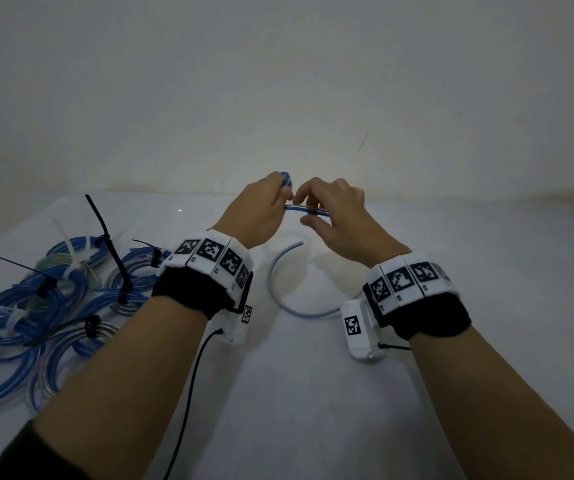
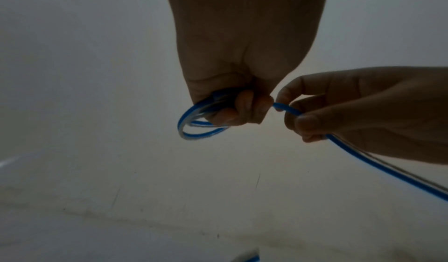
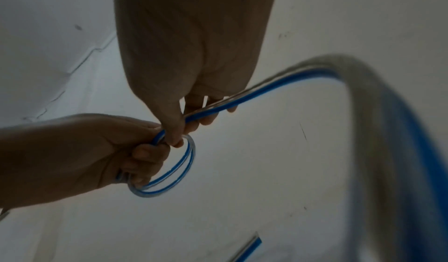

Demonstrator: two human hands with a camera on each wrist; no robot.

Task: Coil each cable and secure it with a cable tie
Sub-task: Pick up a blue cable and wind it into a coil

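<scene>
A: Any writing to read?
B: None legible; the wristbands [image 1: 209,252] bear only black-and-white square codes.
A: The cable?
B: Left hand [image 1: 256,211] grips the blue cable [image 2: 194,130] coil above the table [image 1: 313,375]; right hand [image 1: 334,211] pinches its loose strand. Tied coils [image 1: 36,317] lie left.

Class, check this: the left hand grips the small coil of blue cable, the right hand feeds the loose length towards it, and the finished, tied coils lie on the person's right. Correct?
Not quite. The finished coils lie on the person's left, as the head view shows. The left hand does grip the blue cable coil, and the right hand feeds the loose length.
</scene>
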